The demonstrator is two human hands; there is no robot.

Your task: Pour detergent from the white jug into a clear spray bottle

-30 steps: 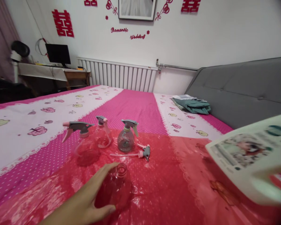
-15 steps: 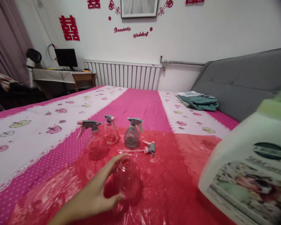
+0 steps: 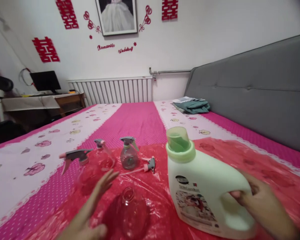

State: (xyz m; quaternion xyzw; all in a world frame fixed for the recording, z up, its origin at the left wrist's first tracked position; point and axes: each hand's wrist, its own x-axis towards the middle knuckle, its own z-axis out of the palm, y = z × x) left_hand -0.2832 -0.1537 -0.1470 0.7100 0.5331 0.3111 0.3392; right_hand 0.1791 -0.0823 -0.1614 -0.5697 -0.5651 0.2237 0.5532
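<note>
Right hand [image 3: 262,203] wrapped through the handle of the white detergent jug [image 3: 205,190], grip closed on it, the jug standing upright on the red plastic sheet [image 3: 240,153] at four o'clock of the open clear bottle [image 3: 131,213]. It looks bulky and probably heavy, rigid plastic, so the handle is the place to hold. Left hand [image 3: 90,210] open wide, fingers spread beside the bottle at its nine o'clock; contact unclear. That bottle looks light, smooth, likely slippery: take it round the belly.
</note>
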